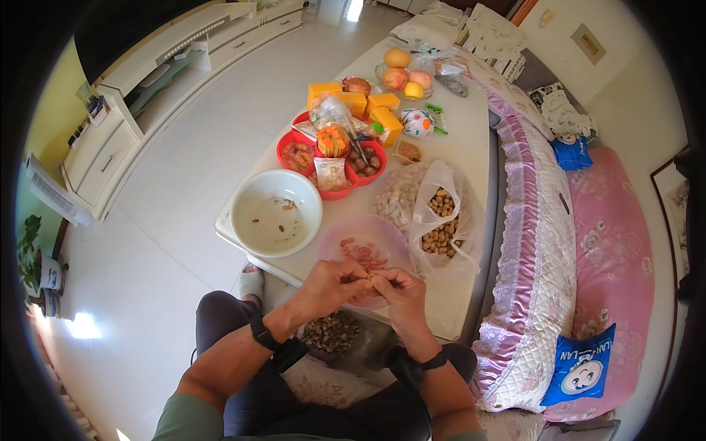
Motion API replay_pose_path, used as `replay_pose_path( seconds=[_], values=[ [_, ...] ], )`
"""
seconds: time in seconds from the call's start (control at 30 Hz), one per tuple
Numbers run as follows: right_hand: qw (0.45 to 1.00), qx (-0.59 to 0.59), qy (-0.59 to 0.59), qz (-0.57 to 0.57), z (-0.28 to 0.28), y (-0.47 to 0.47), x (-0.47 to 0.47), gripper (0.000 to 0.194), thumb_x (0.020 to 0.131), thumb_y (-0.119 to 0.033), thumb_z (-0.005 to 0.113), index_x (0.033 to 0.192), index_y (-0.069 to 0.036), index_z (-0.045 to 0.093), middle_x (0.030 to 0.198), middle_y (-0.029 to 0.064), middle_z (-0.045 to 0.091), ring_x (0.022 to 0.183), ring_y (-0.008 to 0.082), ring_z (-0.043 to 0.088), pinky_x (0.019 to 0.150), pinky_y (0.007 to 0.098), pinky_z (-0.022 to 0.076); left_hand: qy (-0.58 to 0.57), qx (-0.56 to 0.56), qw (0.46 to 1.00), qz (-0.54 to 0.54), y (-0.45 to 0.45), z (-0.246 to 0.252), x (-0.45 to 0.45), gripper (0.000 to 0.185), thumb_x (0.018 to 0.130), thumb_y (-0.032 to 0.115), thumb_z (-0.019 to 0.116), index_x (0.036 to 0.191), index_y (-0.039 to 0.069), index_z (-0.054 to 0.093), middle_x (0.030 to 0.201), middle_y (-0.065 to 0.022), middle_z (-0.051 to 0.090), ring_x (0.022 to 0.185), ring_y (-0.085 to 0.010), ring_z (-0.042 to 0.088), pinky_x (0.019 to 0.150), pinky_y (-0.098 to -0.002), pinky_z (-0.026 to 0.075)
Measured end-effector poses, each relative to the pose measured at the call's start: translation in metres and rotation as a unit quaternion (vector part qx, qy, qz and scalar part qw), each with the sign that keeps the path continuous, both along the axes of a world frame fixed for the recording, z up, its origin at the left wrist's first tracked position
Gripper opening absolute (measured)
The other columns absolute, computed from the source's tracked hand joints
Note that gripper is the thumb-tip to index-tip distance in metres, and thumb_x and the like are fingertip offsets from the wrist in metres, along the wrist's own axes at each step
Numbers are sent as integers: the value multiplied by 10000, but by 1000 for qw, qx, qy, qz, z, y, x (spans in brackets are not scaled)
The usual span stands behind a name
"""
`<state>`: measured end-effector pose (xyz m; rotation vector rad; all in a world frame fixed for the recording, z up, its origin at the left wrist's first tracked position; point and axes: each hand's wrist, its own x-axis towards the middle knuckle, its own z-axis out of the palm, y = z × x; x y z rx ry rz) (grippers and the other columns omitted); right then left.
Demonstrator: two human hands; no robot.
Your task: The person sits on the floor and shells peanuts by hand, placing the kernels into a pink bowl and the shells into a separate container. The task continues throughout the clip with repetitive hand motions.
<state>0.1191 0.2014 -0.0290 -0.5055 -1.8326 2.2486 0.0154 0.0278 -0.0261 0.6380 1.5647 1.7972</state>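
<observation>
My left hand (331,286) and my right hand (407,295) meet fingertip to fingertip over the near side of a pink translucent bowl (332,242). Between them they pinch a small tan piece, apparently a peanut (370,276), mostly covered by the fingers. Shelled pink peanut kernels (363,254) lie in the bowl below. Just to the right stands an open white plastic bag (460,215) of unshelled peanuts (439,237). Beneath my wrists, below the table edge, a container holds a heap of broken shells (331,332); my forearms partly hide it.
A white basin (238,212) with a few scraps sits at the table's left corner. Beyond it are a red sectioned snack tray (287,160), yellow boxes (386,125) and a group of fruit (396,79). Along the table's right side runs a quilted sofa (538,264).
</observation>
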Motion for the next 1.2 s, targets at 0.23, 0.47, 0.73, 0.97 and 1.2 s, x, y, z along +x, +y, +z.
replay_pose_path(
  seconds=[0.23, 0.47, 0.73, 0.97, 1.2],
  values=[
    [996, -36, 46, -67, -17, -11, -2, 178, 1031, -94, 768, 1125, 57, 756, 1028, 89, 787, 891, 113, 700, 847, 262, 580, -82, 38, 996, 11, 4, -2, -2, 145, 1050, 102, 730, 1026, -41, 740, 881, -48, 750, 767, -87, 680, 687, -259, 577],
    [989, -123, 58, -55, -17, -11, -3, 177, 1058, -105, 729, 1141, 51, 744, 1027, 102, 775, 897, 136, 718, 838, 292, 606, -148, 82, 985, 19, 3, -11, -2, 130, 1054, 110, 726, 1044, -15, 760, 882, -61, 762, 759, -108, 711, 697, -263, 612],
    [991, -121, 47, -36, -11, 0, -4, 175, 1060, -121, 728, 1136, 36, 737, 1036, 103, 773, 885, 145, 733, 806, 277, 619, -199, 71, 977, 18, 4, -9, -6, 178, 1049, 174, 748, 1068, -3, 759, 890, -70, 772, 743, -125, 730, 687, -280, 633],
    [991, 130, 30, -26, -6, 5, -9, 139, 1013, -81, 783, 1093, 22, 733, 1005, 50, 763, 878, 92, 699, 806, 251, 579, -44, 5, 998, 42, -1, -9, -12, 151, 1038, 145, 751, 1046, -6, 750, 857, -45, 750, 727, -91, 698, 632, -262, 582],
    [984, 175, -9, -21, 4, 13, -8, 141, 992, -86, 808, 1053, 13, 728, 923, 17, 743, 825, 70, 672, 768, 238, 558, -19, -31, 998, 50, -4, 1, -17, 144, 1023, 129, 758, 1071, -6, 752, 866, -39, 758, 733, -80, 693, 617, -256, 558]
  ],
)
